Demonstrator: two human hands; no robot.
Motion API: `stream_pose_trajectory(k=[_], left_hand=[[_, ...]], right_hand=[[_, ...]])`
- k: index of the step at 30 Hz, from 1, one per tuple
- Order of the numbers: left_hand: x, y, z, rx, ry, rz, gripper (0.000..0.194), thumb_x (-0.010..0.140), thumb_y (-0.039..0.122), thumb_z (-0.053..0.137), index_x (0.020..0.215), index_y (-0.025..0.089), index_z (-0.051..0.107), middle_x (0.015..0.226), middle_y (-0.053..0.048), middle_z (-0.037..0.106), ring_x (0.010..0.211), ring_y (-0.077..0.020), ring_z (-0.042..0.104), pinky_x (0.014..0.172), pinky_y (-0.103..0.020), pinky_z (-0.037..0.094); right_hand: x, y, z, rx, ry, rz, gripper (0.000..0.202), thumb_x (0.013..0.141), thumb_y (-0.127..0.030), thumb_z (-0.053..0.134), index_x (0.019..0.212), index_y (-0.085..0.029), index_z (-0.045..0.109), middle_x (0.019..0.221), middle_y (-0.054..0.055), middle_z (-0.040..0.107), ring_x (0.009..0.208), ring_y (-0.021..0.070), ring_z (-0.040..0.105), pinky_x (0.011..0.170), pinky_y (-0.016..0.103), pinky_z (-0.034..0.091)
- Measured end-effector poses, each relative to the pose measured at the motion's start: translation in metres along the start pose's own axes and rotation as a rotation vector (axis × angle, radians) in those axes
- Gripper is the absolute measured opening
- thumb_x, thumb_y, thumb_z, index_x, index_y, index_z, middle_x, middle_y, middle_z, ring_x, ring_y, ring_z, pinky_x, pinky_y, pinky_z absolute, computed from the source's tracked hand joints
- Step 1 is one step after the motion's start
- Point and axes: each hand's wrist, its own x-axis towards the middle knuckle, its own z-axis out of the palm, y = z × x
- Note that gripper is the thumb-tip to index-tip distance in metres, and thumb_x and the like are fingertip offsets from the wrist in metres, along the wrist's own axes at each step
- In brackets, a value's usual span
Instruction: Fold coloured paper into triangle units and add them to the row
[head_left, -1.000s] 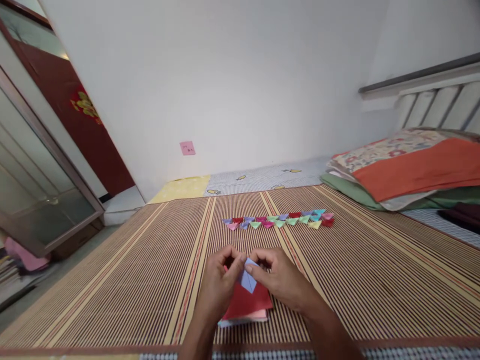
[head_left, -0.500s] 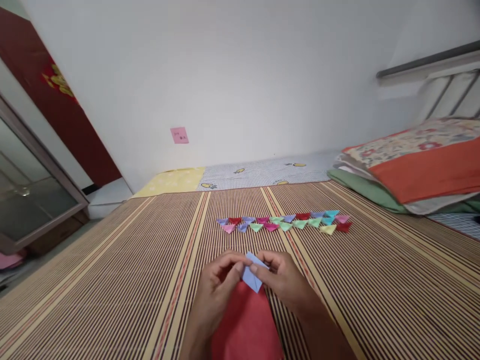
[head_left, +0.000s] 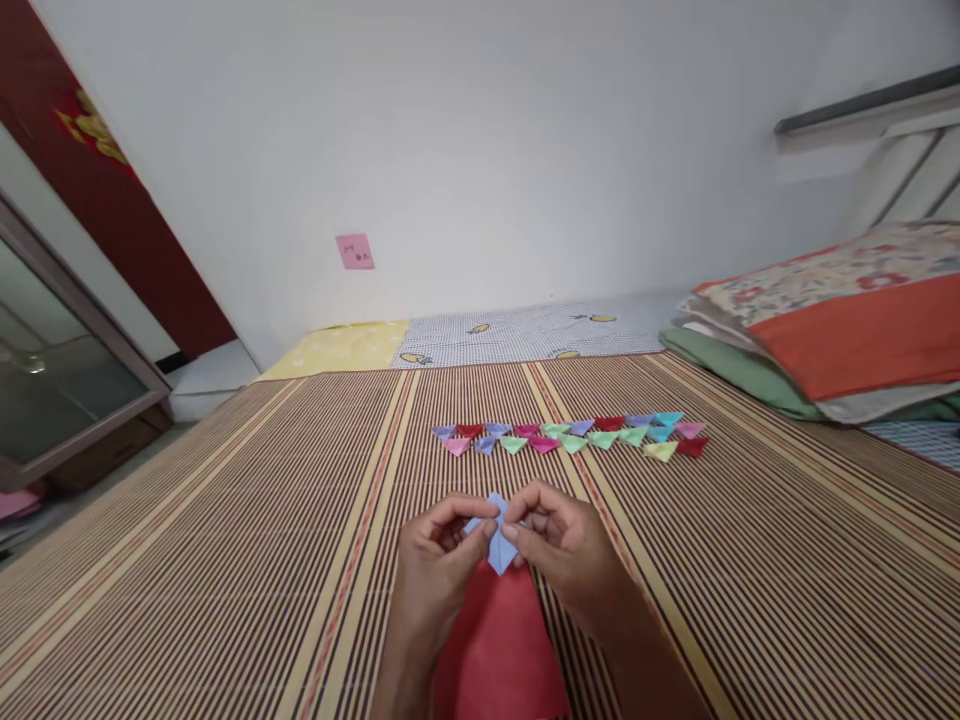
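Observation:
Between both hands is a small folded piece of light blue paper (head_left: 501, 550), a diamond shape with a crease down its middle. My left hand (head_left: 442, 550) pinches its left side between thumb and fingers. From the right, my right hand (head_left: 562, 540) pinches the other side, thumb in front. Below the paper is a flat red surface (head_left: 495, 640), partly covered by my left forearm; I cannot make out what it is. Beyond the hands, several small folded paper triangles (head_left: 542, 444) in many colours lie in two rows.
A striped mat (head_left: 262, 540) covers the bed. Folded bedding (head_left: 862, 340) is stacked at the right. Along the wall run a checked cloth (head_left: 510, 335) and a yellow cloth (head_left: 345, 350). A pink note (head_left: 355, 251) sticks to the wall; a glass-paned door (head_left: 60, 340) stands left.
The blue paper has turned so its point faces more straight down, and the fingers have shifted to both its sides. The view has tilted slightly.

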Motion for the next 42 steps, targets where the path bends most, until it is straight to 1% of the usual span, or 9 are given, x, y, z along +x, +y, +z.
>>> stream_pose_trajectory(k=[4,7,13,18,23,27,33,39,42], left_hand=[[0.0,0.001,-0.007,0.026,-0.124,0.037,0.011,0.078,0.025,0.08,0.087,0.02,0.082,0.089,-0.007,0.072,0.084,-0.0184,0.066,0.075,-0.027,0.052],[0.002,-0.001,-0.015,0.008,-0.224,0.013,0.014,0.081,0.024,0.078,0.094,0.023,0.083,0.097,-0.007,0.071,0.086,-0.0171,0.065,0.076,-0.025,0.051],[0.005,-0.006,-0.02,-0.016,-0.178,0.039,0.011,0.084,0.023,0.076,0.092,0.022,0.083,0.094,-0.008,0.071,0.09,-0.0195,0.065,0.075,-0.025,0.05],[0.002,-0.002,-0.02,-0.008,-0.244,0.033,0.014,0.082,0.023,0.078,0.095,0.022,0.083,0.099,-0.007,0.067,0.09,-0.0171,0.064,0.077,-0.024,0.05],[-0.001,0.0,-0.023,-0.103,-0.346,0.019,0.028,0.076,0.019,0.083,0.104,0.024,0.081,0.109,-0.007,0.062,0.09,-0.0156,0.063,0.076,-0.023,0.052],[-0.001,0.002,-0.02,-0.079,-0.307,0.039,0.026,0.077,0.018,0.081,0.103,0.024,0.082,0.109,-0.008,0.063,0.098,-0.0182,0.065,0.082,-0.025,0.053],[-0.001,0.003,-0.014,-0.059,-0.257,0.087,0.022,0.079,0.019,0.08,0.1,0.025,0.082,0.105,-0.008,0.067,0.099,-0.0193,0.068,0.084,-0.026,0.054],[-0.002,0.002,-0.008,0.063,-0.205,0.132,0.021,0.08,0.02,0.08,0.1,0.025,0.082,0.107,-0.008,0.069,0.1,-0.0199,0.066,0.081,-0.026,0.054],[-0.002,0.004,-0.004,0.119,-0.168,0.183,0.015,0.085,0.021,0.075,0.098,0.025,0.082,0.104,-0.008,0.071,0.1,-0.0206,0.067,0.083,-0.028,0.054]], right_hand=[[0.0,-0.001,-0.003,0.032,-0.005,0.017,0.008,0.085,-0.025,0.069,0.087,-0.017,0.069,0.068,-0.001,0.061,0.062,0.0119,0.056,0.059,0.025,0.045],[-0.001,-0.004,-0.006,0.042,-0.008,0.03,0.007,0.086,-0.024,0.068,0.089,-0.018,0.071,0.068,-0.001,0.062,0.063,0.0118,0.057,0.06,0.024,0.046],[-0.006,-0.019,-0.013,-0.117,-0.179,-0.073,0.025,0.08,-0.009,0.064,0.1,-0.022,0.072,0.101,0.004,0.067,0.087,0.0164,0.063,0.079,0.03,0.052],[-0.006,-0.018,-0.016,-0.19,-0.128,-0.113,0.018,0.082,-0.015,0.07,0.098,-0.022,0.074,0.096,0.004,0.068,0.086,0.0176,0.063,0.077,0.031,0.052],[-0.005,-0.015,-0.016,-0.143,-0.116,-0.141,0.012,0.09,-0.022,0.066,0.097,-0.022,0.075,0.093,0.005,0.068,0.087,0.0185,0.065,0.078,0.033,0.053],[-0.005,-0.015,-0.014,-0.136,-0.089,-0.159,0.013,0.09,-0.021,0.065,0.098,-0.022,0.075,0.094,0.004,0.068,0.086,0.0181,0.066,0.077,0.032,0.053],[-0.004,-0.018,-0.008,-0.252,-0.088,-0.212,0.027,0.083,-0.008,0.062,0.097,-0.025,0.076,0.097,0.003,0.068,0.092,0.0182,0.064,0.08,0.032,0.05],[-0.003,-0.017,-0.003,-0.236,-0.024,-0.213,0.013,0.089,-0.016,0.062,0.087,-0.022,0.074,0.087,0.001,0.064,0.083,0.0165,0.061,0.072,0.029,0.047],[-0.003,-0.016,0.0,-0.248,0.027,-0.181,0.014,0.092,-0.023,0.062,0.082,-0.019,0.07,0.08,0.001,0.062,0.075,0.0158,0.058,0.067,0.029,0.045]])
